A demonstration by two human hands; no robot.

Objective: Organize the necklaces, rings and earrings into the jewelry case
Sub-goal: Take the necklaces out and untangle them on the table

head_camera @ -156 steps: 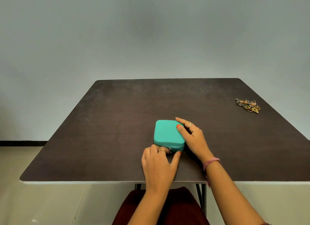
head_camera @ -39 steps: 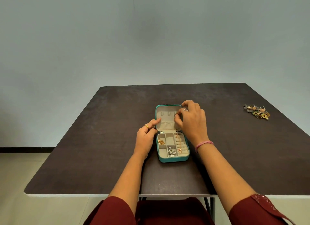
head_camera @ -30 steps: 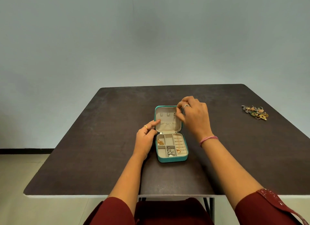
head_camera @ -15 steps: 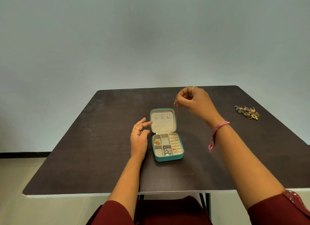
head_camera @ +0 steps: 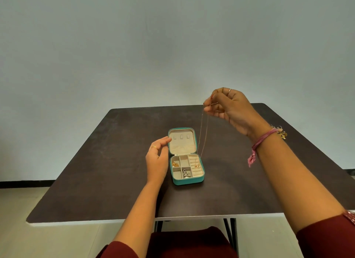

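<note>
The right hand (head_camera: 229, 108) pinches a necklace (head_camera: 202, 134) dangling above the open case (head_camera: 185, 155) mid-worktop; the left hand (head_camera: 157, 158) rests loose beside it. Lowering slowly should prevent tangling.

No writing, label, brand mark or number can be read anywhere in view: the teal jewelry case (head_camera: 187, 181) shows only plain lining and bare outer walls, and the dark tabletop (head_camera: 107, 161) carries no print or sign.
</note>
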